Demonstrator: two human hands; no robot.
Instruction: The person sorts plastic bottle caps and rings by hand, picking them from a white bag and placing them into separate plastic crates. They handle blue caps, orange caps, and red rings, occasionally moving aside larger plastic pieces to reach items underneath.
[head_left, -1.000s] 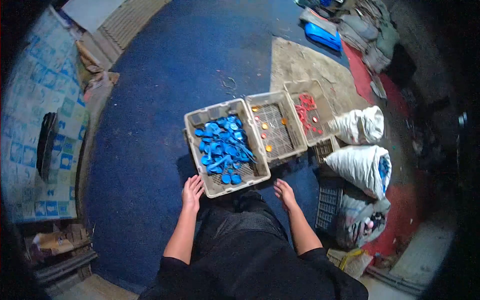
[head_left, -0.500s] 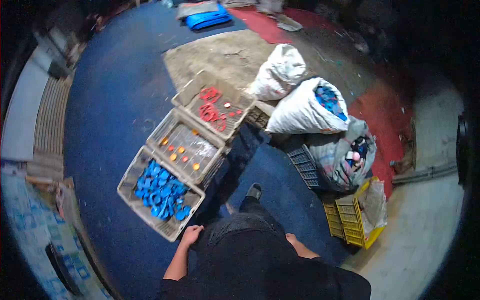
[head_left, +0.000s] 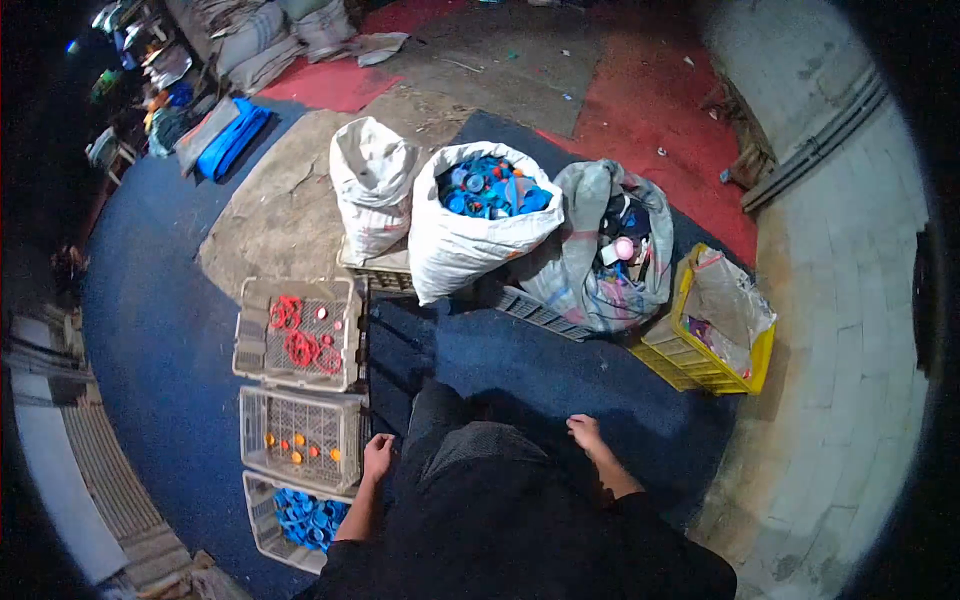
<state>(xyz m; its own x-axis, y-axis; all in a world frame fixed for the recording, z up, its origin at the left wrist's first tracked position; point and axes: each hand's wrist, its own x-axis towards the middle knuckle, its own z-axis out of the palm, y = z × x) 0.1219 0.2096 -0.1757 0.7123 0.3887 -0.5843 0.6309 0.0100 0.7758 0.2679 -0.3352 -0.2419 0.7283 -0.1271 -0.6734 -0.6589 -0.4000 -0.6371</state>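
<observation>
Crate of blue pieces, no longer straight ahead, sits at the left of the person, who now faces the filled white sack, with left grip and right grip loosely open, apparently empty, and so seemingly free.

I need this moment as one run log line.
left hand: near middle crate, no visible object; right hand: no visible object; middle crate: orange pieces; far crate: red pieces

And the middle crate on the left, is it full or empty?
Nearly empty: this crate holds a few pieces, mostly orange; its mesh bottom shows around them.
</observation>
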